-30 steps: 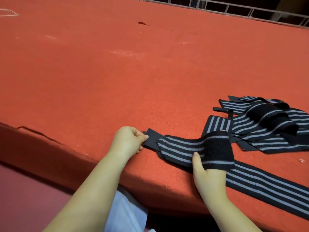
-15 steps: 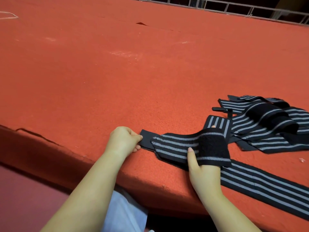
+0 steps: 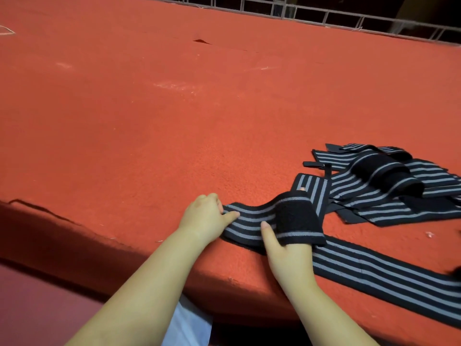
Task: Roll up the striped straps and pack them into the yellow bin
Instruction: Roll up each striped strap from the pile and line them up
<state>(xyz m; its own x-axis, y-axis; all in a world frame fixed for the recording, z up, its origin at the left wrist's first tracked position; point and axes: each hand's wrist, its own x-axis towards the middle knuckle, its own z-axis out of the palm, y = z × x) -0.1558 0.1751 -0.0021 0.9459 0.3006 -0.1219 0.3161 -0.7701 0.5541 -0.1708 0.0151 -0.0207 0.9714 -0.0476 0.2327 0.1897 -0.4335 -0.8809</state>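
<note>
A long black strap with grey stripes lies along the near edge of the red table and runs off to the right. My left hand grips its folded left end, fingers curled over it. My right hand holds the strap's black fuzzy patch: thumb on the stripes, fingers hidden beneath the patch. A loose pile of more striped straps lies further right. No yellow bin is in view.
The red felt table stretches far to the left and back. Along its far edge runs a white wire grid. The table's rounded front edge is right below my forearms. Small white specks lie near the straps.
My left hand has folded the plain black end tab over onto the striped part, so the tab is now hidden. My right hand and the patch stayed over the strap.
</note>
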